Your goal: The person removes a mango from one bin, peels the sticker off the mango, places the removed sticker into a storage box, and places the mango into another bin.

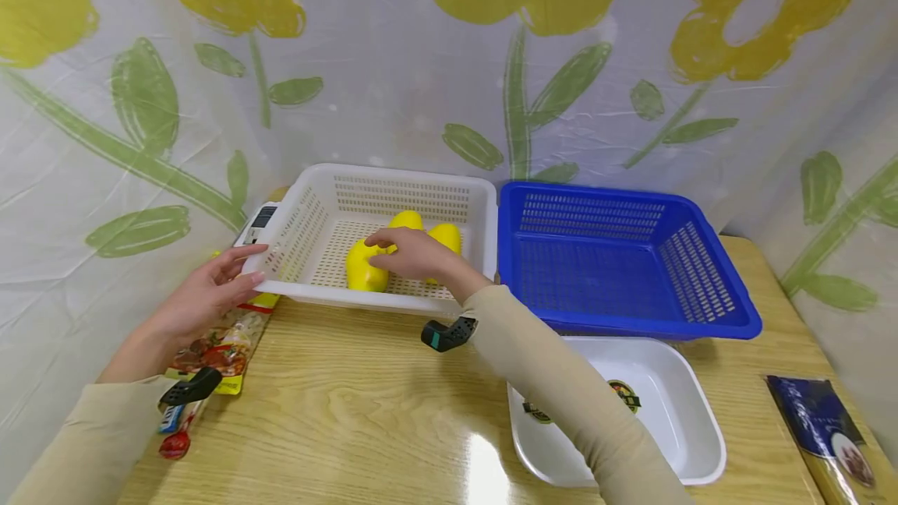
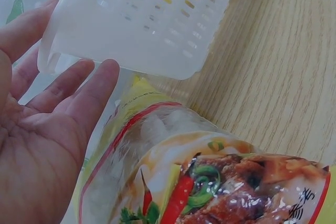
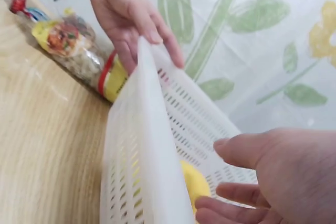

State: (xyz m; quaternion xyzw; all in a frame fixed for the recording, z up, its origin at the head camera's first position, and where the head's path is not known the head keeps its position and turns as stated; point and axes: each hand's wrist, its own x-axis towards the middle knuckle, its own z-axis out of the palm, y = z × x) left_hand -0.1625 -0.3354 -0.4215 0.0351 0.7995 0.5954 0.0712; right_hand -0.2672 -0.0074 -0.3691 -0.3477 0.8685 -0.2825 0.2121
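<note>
Head view: the right hand (image 1: 410, 254), fingers relaxed, rests on a yellow pepper (image 1: 365, 267) inside the white basket (image 1: 309, 178) at frame centre; the open left hand (image 1: 210, 291) steadies its rim. Closing a grip on the pepper seems next.

Bare hands, beige sleeves, wrist cams.
Left hand (image 1: 203, 294) & right hand (image 1: 414, 253) ungloved; long beige sleeves (image 1: 554, 380) w/ ribbed cuffs on both arms. Black clip-on cam mount (image 1: 191, 388) at left wrist; black mount w/ teal edge (image 1: 447, 333) at right.
</note>
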